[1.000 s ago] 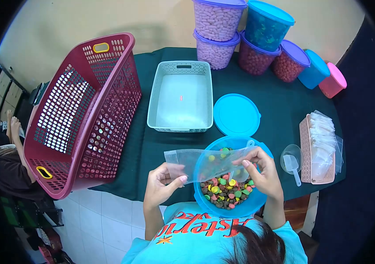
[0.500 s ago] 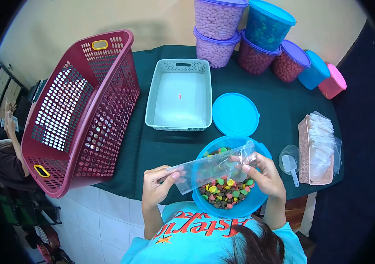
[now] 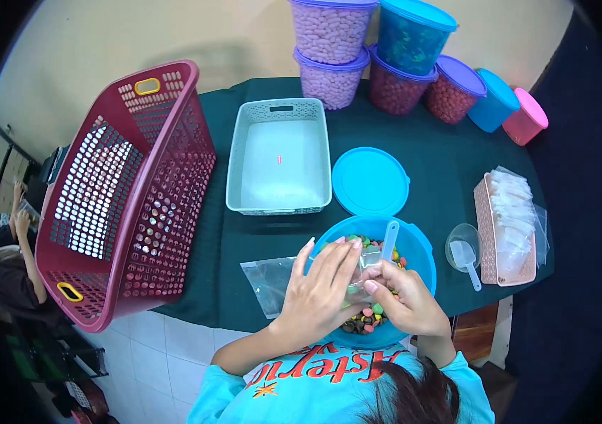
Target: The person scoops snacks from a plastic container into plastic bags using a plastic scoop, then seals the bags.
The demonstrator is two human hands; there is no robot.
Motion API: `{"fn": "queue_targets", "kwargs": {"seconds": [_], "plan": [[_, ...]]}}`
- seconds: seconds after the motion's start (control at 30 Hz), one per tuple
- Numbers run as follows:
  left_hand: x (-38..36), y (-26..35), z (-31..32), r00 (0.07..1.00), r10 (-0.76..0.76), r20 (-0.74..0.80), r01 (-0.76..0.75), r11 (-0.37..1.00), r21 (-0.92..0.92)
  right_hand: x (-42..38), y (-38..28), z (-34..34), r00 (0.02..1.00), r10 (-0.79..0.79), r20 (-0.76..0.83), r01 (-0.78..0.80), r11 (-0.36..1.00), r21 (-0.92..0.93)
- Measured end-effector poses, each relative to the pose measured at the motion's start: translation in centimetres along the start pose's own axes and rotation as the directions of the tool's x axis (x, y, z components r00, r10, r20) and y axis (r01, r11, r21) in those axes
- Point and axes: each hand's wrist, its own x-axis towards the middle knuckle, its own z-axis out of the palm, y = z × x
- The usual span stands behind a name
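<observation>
A clear plastic bag (image 3: 267, 283) stretches to the left from my right hand (image 3: 410, 300), whose fingers pinch its end over the blue bowl (image 3: 422, 265). My left hand (image 3: 320, 286) lies across the bag with its fingers stretched out, covering part of it. Multicoloured round candies (image 3: 366, 321) fill the lower part of the bowl. A pale scoop handle (image 3: 390, 239) points up beside my right fingertips; its other end is hidden.
A maroon basket (image 3: 166, 177) stands left, a pale tray (image 3: 279, 166) behind. A blue lid (image 3: 370, 181) lies behind the bowl. Right are a cup with a scoop (image 3: 465, 256) and a pink basket of bags (image 3: 486, 233). Lidded tubs (image 3: 393, 88) line the back; a person (image 3: 14, 272) is far left.
My left hand has moved right, from the bag's left end onto its middle, and its fingers have spread. The camera view has shifted slightly.
</observation>
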Motion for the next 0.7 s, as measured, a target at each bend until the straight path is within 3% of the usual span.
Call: {"fn": "queue_targets", "kwargs": {"seconds": [0.07,0.1,0.13,0.2,0.23,0.27,0.3,0.33,0.37,0.4,0.47,0.5,0.53,0.6,0.63,0.67,0.7], "plan": [[0.0,-0.1,-0.1,1.000,0.009,0.009,-0.009,1.000,-0.016,-0.1,-0.2,-0.5,0.997,0.028,0.072,-0.028,1.000,0.006],[0.0,-0.3,-0.3,1.000,-0.004,0.013,0.005,0.997,-0.079,-0.2,-0.3,-0.9,0.996,0.055,0.076,-0.062,0.993,0.098],[-0.1,-0.5,-0.6,1.000,-0.018,0.014,0.020,0.990,-0.141,-0.2,0.3,-1.1,1.000,0.008,-0.021,-0.001,0.961,0.276],[-0.6,-1.2,-1.8,0.998,-0.065,0.013,0.067,0.981,-0.181,0.2,0.0,-2.6,0.977,-0.042,-0.210,0.115,0.929,0.351],[-1.2,-1.8,-2.2,0.991,-0.126,-0.035,0.106,0.933,-0.344,0.5,0.1,-3.9,0.988,-0.073,-0.136,0.088,0.990,0.112],[-1.8,-2.4,-2.7,0.979,-0.192,-0.068,0.134,0.857,-0.497,1.3,0.1,-4.0,0.987,-0.067,-0.143,0.084,0.990,0.117],[-2.2,-3.2,-3.3,0.980,-0.164,-0.110,0.095,0.880,-0.466,2.0,0.4,-3.9,0.976,-0.217,-0.003,0.199,0.903,-0.381],[-3.1,-4.0,-3.1,0.971,-0.199,-0.131,0.107,0.854,-0.508,2.5,0.9,-3.6,0.943,-0.270,0.193,0.317,0.567,-0.760],[-3.9,-4.5,-3.0,0.970,-0.213,-0.120,0.120,0.842,-0.527,2.5,2.3,-2.9,0.951,-0.167,0.261,0.310,0.463,-0.830],[-4.5,-4.9,-3.0,0.967,-0.231,-0.111,0.135,0.827,-0.546,2.5,3.3,-2.7,0.952,-0.160,0.260,0.305,0.465,-0.831],[-5.3,-5.0,-2.9,0.963,-0.256,-0.083,0.161,0.796,-0.584,2.5,5.1,-2.4,0.924,0.054,0.378,0.371,0.099,-0.923],[-5.7,-5.0,-3.0,0.959,-0.275,-0.059,0.182,0.767,-0.615,2.4,5.8,-2.5,0.906,-0.082,0.415,0.405,-0.113,-0.907],[-6.0,-5.1,-3.0,0.957,-0.283,-0.063,0.185,0.766,-0.616,2.4,6.0,-2.6,0.903,-0.080,0.423,0.413,-0.115,-0.903],[-6.5,-5.3,-3.0,0.959,-0.284,-0.007,0.199,0.688,-0.698,2.5,5.4,-2.7,0.873,0.300,0.386,0.429,-0.093,-0.898],[-6.9,-5.7,-3.0,0.970,-0.242,0.015,0.184,0.695,-0.695,2.5,5.1,-3.1,0.884,0.154,0.441,0.455,-0.064,-0.888],[-7.1,-5.9,-2.8,0.969,-0.245,0.015,0.186,0.692,-0.698,2.7,4.4,-3.2,0.882,0.158,0.443,0.457,-0.064,-0.887],[-7.2,-6.1,-2.6,0.977,-0.208,0.050,0.174,0.637,-0.751,3.1,3.6,-3.0,0.886,0.067,0.458,0.462,-0.068,-0.884]]}}
